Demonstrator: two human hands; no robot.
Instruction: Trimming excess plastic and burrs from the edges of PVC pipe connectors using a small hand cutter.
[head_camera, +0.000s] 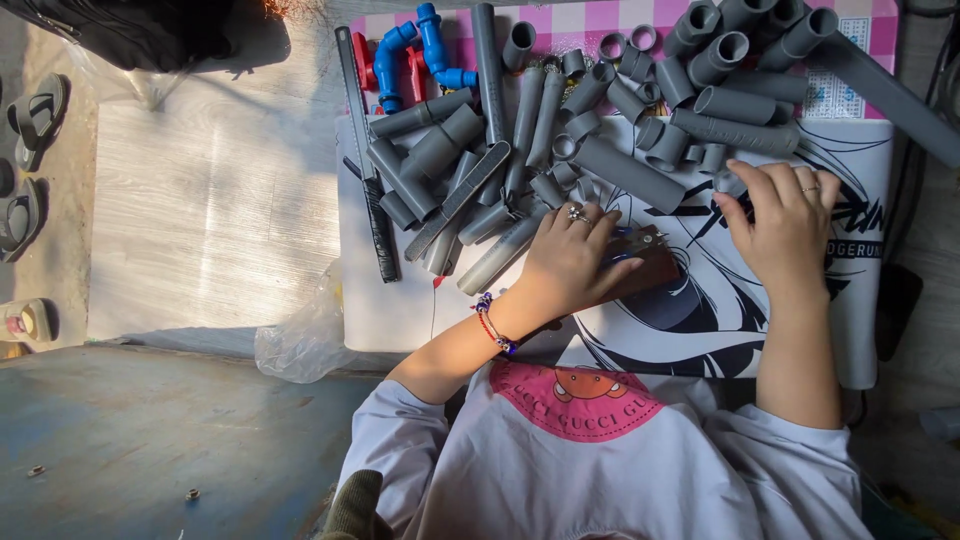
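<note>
A: We see a white printed mat (640, 330) over a pink checked cloth (570, 20), pale floorboards (200, 210) at the left, and sandals (35, 110) at the edge.

B: No containers; we find grey pipe pieces (600, 120) heaped loose on the mat, blue pipe fittings (420, 50) behind them, and a clear plastic bag (300, 340) beside it.

A: Our left hand (570, 265) lies closed over a dark tool (645, 262) on the mat. Our right hand (785, 225) curls at a small grey fitting (728, 182) by the pile; whether it grips, we cannot tell.
</note>
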